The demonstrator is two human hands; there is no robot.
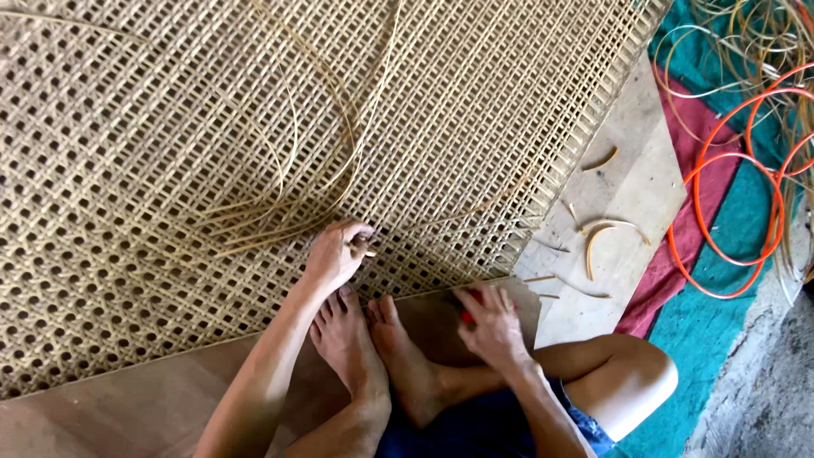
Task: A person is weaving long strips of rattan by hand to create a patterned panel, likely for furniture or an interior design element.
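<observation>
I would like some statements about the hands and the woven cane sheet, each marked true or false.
1. The left hand rests on the woven cane sheet. True.
2. The right hand holds something red. True.
3. The orange loops lie on top of the sheet. False: they lie beside it, on the teal cloth.
4. The person wears shoes. False: both feet are bare.
</observation>
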